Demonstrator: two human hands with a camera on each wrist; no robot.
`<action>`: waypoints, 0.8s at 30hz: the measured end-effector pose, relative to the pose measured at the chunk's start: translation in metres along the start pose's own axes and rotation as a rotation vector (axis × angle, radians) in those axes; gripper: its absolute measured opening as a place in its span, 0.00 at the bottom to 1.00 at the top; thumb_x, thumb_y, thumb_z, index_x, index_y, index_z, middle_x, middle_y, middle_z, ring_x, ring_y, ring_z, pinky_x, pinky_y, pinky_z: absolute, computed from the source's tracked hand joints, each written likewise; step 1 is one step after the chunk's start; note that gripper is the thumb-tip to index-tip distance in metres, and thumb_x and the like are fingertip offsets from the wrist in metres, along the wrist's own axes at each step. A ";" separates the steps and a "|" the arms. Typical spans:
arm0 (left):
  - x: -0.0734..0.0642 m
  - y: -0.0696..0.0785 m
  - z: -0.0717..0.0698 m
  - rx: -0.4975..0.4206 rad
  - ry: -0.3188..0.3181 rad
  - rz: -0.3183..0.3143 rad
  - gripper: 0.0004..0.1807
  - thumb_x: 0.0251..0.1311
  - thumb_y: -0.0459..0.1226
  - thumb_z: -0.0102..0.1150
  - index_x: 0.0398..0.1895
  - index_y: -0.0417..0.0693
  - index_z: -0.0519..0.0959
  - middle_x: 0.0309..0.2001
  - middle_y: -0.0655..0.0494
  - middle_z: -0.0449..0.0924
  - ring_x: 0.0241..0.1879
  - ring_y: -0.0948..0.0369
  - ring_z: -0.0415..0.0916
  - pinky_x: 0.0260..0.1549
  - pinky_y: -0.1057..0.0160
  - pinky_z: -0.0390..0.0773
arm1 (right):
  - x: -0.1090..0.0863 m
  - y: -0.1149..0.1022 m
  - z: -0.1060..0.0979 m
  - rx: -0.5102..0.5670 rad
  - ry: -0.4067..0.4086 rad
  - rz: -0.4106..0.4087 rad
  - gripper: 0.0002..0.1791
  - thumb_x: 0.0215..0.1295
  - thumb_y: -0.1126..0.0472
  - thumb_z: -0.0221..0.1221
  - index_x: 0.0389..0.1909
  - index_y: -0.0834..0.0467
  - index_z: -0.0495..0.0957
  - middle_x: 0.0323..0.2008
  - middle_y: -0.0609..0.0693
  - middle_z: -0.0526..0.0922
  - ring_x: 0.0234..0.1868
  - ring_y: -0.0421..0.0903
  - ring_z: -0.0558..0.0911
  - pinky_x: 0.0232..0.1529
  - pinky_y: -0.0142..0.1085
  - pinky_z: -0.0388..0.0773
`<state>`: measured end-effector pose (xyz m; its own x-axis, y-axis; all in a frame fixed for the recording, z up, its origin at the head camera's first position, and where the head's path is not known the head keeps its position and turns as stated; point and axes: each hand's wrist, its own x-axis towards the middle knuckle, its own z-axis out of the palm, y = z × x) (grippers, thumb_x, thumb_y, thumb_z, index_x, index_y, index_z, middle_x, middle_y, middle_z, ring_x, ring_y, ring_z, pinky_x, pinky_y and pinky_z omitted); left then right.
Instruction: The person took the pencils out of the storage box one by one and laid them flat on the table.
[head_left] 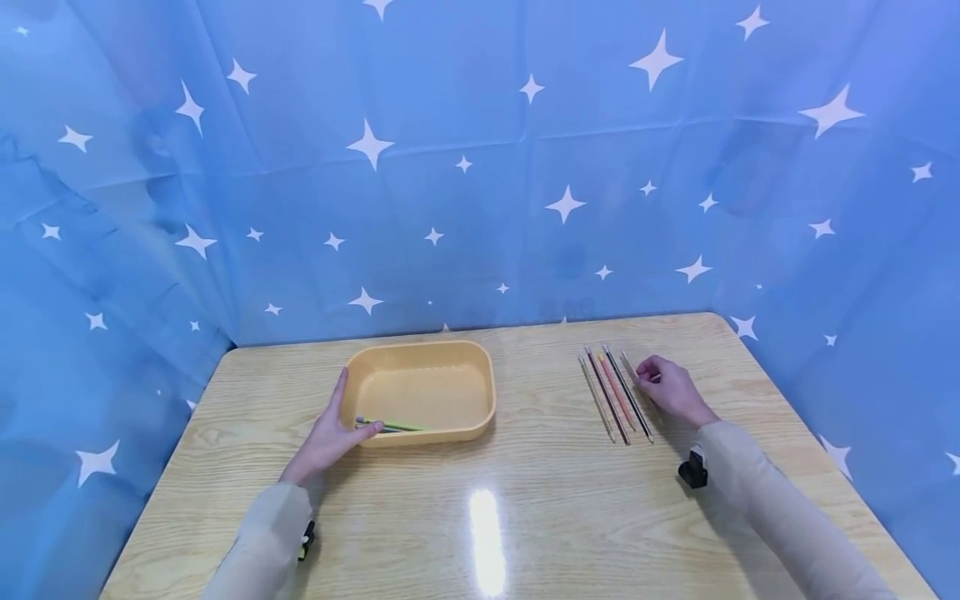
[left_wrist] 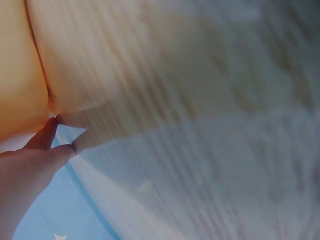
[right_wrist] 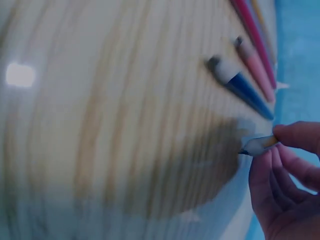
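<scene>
My left hand [head_left: 333, 437] holds the near left corner of a yellow plastic tray [head_left: 480, 433], its thumb over the near rim and its fingers along the outer left wall. Inside the tray, along its near side, lie a green pencil [head_left: 405, 427] and at least one darker one, partly behind the thumb. Over at the right, my right hand [head_left: 670, 390] pinches a pencil [right_wrist: 257, 146] between thumb and fingers, close to its sharpened tip. Left of that hand, a dark blue pencil [head_left: 628, 394], a pink pencil [head_left: 617, 392], a dark purple pencil [head_left: 607, 394] and a tan pencil [head_left: 596, 398] lie roughly side by side.
Everything stands on a light wood-grain table [head_left: 420, 517], with a bright glare spot near its front. A blue curtain [head_left: 465, 200] with white stars hangs behind the table and along both sides.
</scene>
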<state>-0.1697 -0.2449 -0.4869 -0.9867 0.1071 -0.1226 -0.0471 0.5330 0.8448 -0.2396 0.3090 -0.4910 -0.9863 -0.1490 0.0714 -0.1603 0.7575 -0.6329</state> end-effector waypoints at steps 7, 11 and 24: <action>0.001 0.000 0.001 -0.010 0.001 -0.009 0.64 0.54 0.50 0.69 0.76 0.59 0.26 0.75 0.38 0.31 0.72 0.38 0.34 0.66 0.37 0.40 | 0.002 0.012 0.000 -0.021 -0.003 -0.013 0.07 0.64 0.69 0.58 0.39 0.70 0.75 0.32 0.56 0.79 0.36 0.55 0.80 0.35 0.42 0.76; 0.001 0.000 0.001 -0.011 0.003 -0.011 0.64 0.55 0.50 0.69 0.76 0.60 0.26 0.76 0.39 0.31 0.72 0.38 0.34 0.67 0.37 0.41 | 0.004 0.013 0.001 -0.033 -0.001 -0.009 0.07 0.63 0.69 0.58 0.39 0.70 0.75 0.32 0.56 0.79 0.36 0.56 0.80 0.36 0.42 0.76; 0.002 0.000 0.000 -0.050 -0.005 0.002 0.64 0.54 0.48 0.70 0.76 0.60 0.26 0.76 0.42 0.29 0.72 0.39 0.33 0.66 0.36 0.40 | 0.007 0.004 0.012 -0.076 -0.016 0.000 0.07 0.63 0.69 0.59 0.38 0.69 0.74 0.31 0.57 0.79 0.32 0.51 0.78 0.32 0.42 0.75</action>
<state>-0.1714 -0.2447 -0.4876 -0.9860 0.1124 -0.1228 -0.0525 0.4901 0.8701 -0.2464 0.3033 -0.5017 -0.9856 -0.1584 0.0589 -0.1634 0.8037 -0.5722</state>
